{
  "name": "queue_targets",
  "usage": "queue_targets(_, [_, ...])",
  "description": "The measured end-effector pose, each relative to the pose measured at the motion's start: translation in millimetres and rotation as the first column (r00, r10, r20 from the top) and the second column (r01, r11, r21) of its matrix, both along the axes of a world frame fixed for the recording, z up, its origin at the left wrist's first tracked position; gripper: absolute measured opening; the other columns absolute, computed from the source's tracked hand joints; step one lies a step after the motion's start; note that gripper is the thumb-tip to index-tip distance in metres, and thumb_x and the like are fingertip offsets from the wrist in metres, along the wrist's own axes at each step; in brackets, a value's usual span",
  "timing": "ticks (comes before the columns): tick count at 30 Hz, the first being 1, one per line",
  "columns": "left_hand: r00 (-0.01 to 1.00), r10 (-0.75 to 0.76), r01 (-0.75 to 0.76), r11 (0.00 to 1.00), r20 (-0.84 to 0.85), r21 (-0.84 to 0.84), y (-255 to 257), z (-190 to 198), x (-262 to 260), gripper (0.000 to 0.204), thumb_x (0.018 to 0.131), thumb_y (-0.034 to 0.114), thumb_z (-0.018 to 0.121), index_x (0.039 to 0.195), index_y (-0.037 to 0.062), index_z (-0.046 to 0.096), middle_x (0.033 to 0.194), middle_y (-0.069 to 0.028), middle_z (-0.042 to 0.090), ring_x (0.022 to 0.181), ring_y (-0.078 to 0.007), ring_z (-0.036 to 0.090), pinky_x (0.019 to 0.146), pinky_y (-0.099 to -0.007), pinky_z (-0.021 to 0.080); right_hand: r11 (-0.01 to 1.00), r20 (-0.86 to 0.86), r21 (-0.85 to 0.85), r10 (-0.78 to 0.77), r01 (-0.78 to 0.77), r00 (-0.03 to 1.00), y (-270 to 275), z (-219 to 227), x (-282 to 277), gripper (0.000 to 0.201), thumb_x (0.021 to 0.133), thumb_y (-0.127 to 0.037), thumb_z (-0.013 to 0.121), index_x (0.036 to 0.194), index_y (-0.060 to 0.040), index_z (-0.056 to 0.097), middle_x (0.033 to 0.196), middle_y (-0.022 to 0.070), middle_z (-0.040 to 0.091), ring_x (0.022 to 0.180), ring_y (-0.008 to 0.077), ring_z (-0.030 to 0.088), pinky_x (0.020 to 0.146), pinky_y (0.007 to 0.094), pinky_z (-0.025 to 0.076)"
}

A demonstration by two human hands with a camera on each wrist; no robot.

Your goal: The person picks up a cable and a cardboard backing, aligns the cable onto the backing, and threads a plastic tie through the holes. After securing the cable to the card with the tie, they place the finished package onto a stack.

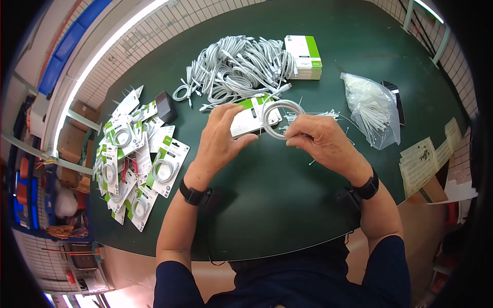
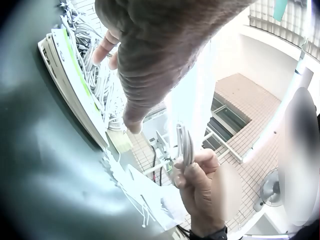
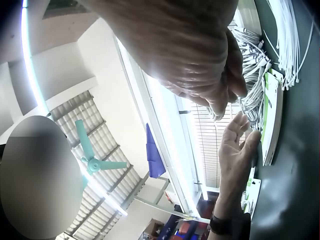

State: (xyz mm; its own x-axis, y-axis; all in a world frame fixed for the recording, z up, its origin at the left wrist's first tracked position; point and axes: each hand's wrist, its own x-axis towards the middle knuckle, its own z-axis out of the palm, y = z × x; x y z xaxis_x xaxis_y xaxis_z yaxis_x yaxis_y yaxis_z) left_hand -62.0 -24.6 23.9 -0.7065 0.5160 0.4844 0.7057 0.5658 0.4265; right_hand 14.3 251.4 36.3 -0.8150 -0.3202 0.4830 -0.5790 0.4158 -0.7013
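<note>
In the head view my right hand (image 1: 324, 137) pinches a coiled light-grey cable (image 1: 268, 123) between thumb and fingers, its loop held up over the table. The left wrist view shows the same coil (image 2: 185, 145) upright in those fingers. My left hand (image 1: 218, 136) is apart from the coil, on its left, thumb and fingers spread with nothing between them. Behind both hands lies a stack of white-and-green cards (image 1: 249, 119), partly covered by the coil. Loose white cable ties (image 1: 328, 115) are scattered beyond my right hand.
A large heap of grey cables (image 1: 239, 66) sits at the back, beside another card stack (image 1: 303, 54). On the left are several cards with coiled cables (image 1: 163, 169) and a dark box (image 1: 165, 107). A plastic bag of cable ties (image 1: 372, 110) and printed sheets (image 1: 426, 161) lie right.
</note>
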Motion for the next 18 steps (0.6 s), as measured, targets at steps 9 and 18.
queue_targets(9, [0.996,0.088,-0.073,0.937,0.03,-0.341,-8.1,-26.7,-49.2,0.091,0.069,0.041,0.095,0.141,0.0013,0.058,0.139,-0.0225,0.058,0.133,-0.0406,0.053,0.113,-0.0478,0.044,0.96,0.253,-0.227,-0.106,0.166,0.962,13.8,1.7,-7.8,0.008,0.094,0.002,0.074,0.101,0.0027,0.071,0.085,0.0017,0.069,0.077,0.0063,0.063,0.069,0.0231,0.052])
queue_targets(18, [0.99,0.016,0.018,0.969,0.137,-0.245,-23.6,-17.7,-55.8,0.068,0.079,0.032,0.089,0.135,0.0017,0.063,0.132,-0.0205,0.067,0.123,-0.0383,0.063,0.107,-0.0443,0.05,0.96,0.221,-0.241,-0.092,0.146,0.971,10.7,-0.7,-7.6,0.009,0.094,0.001,0.074,0.102,0.0016,0.071,0.086,0.0013,0.07,0.078,0.0053,0.062,0.072,0.0229,0.052])
